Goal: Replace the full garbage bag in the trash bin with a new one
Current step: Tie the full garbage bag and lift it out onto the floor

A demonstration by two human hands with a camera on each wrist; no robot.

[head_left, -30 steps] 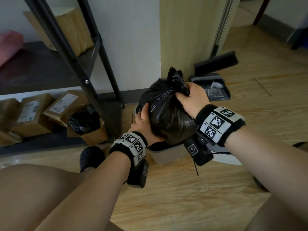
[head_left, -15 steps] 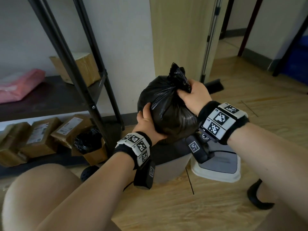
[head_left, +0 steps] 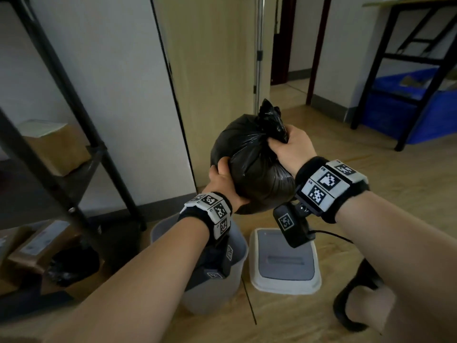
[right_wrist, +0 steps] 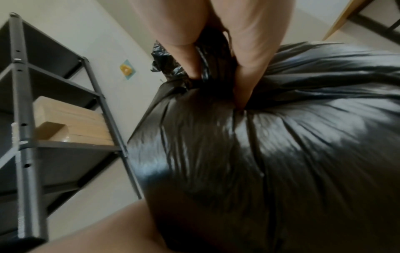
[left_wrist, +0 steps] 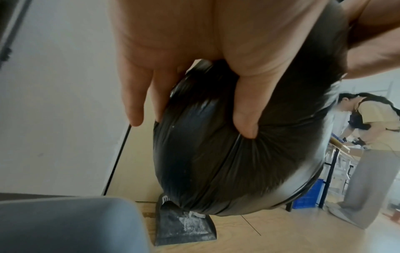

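A full black garbage bag (head_left: 252,167) with a twisted neck hangs in the air above the grey trash bin (head_left: 222,283). My right hand (head_left: 289,147) grips the gathered neck of the bag (right_wrist: 216,82). My left hand (head_left: 222,179) cups the bag's lower left side, thumb pressed into the plastic (left_wrist: 216,154) and fingers curled round it. The bin (left_wrist: 65,222) stands on the floor below my left forearm, its inside mostly hidden. The bin's white and grey lid (head_left: 284,263) lies flat on the floor to its right.
A black metal shelf (head_left: 74,149) with cardboard boxes (head_left: 54,147) stands at left. A dustpan (left_wrist: 184,226) lies on the floor by a wooden panel (head_left: 217,70). A person (left_wrist: 378,154) stands at a table behind. A blue crate (head_left: 405,112) sits at right.
Both hands have lifted the bag up out of the bin. The view has risen, and the bin and its lid now show below the bag.
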